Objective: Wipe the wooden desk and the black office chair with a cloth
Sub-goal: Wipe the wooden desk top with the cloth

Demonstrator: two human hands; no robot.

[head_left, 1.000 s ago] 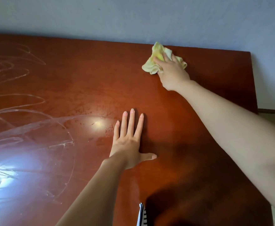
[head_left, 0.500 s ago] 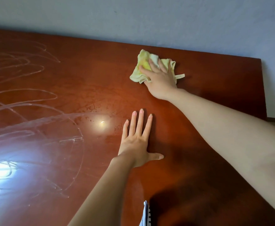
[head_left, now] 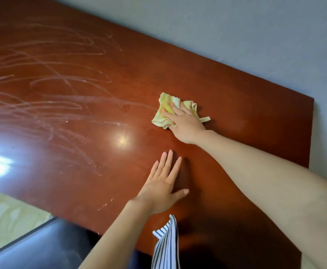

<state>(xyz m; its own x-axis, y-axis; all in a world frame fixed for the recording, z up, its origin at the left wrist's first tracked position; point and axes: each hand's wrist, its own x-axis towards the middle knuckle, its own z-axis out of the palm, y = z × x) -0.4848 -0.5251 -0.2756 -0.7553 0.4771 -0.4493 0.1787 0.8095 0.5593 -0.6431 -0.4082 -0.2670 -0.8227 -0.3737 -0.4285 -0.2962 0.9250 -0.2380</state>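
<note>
My right hand (head_left: 185, 123) lies flat on the crumpled pale-yellow cloth (head_left: 163, 111), fingers stretched out and pressing down, not curled around it. I cannot see the thumb. The flat palm spreads the pressure so the whole wad rubs the glossy reddish-brown wooden desk (head_left: 246, 136). The cloth sits toward the desk's far right part, at 12 o'clock from my left hand (head_left: 162, 185) and near it without touching, its small label tab poking out at 3 o'clock.

My left hand rests open on the bare wood, 4 fingers straight and close together, thumb out toward 3 o'clock. It holds nothing. I judge it is there to brace me as I lean and reach across.

From 9 to 11 o'clock of the cloth, pale looping streaks (head_left: 52, 84) cover the wood, so I judge the desk only partly done. The next stroke should go that way, pressing evenly so the cloth does not bunch and skip.

The black office chair (head_left: 42, 247) shows at 7 o'clock, tucked below the desk's near edge and untouched. A blue-and-white striped piece of fabric (head_left: 167, 243) hangs at 6 o'clock over the near edge. The pale grey wall (head_left: 236, 35) meets the desk's far edge.
</note>
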